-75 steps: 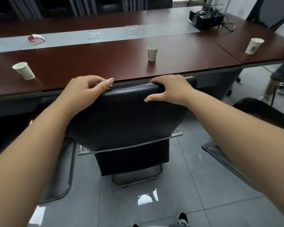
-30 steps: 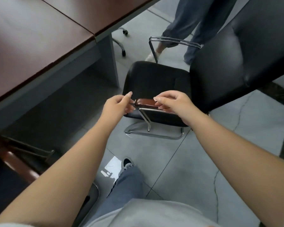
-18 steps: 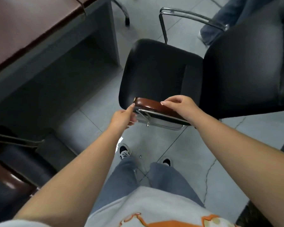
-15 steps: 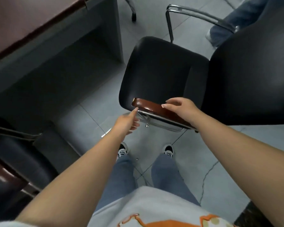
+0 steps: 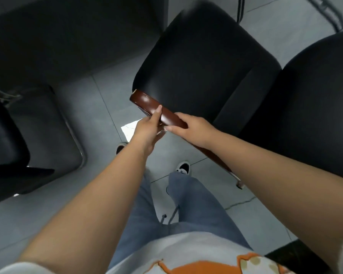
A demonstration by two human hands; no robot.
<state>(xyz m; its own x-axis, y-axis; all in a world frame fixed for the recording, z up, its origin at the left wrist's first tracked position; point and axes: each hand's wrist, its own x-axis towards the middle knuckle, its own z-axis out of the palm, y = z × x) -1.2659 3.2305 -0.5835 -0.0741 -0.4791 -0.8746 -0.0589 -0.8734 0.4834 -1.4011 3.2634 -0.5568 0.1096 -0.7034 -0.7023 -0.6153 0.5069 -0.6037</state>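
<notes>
A black padded chair (image 5: 202,62) stands in front of me, its seat seen from above and its backrest (image 5: 313,107) to the right. Its near armrest is a glossy brown wooden bar (image 5: 145,102) running diagonally. My left hand (image 5: 149,128) grips this armrest from below, thumb lying on its top. My right hand (image 5: 194,128) holds the same armrest just to the right, fingers curled over it. The rear part of the armrest is hidden under my right forearm.
Another black chair (image 5: 18,139) with a chrome frame stands at the left. The dark underside of the table (image 5: 67,32) fills the top left. Grey floor tiles (image 5: 99,107) lie between the chairs. My legs and shoes (image 5: 183,168) are below the armrest.
I have moved from the first chair's backrest to the second chair's armrest. My left hand slid under the armrest and closed on it; the view tilted further down and closer.
</notes>
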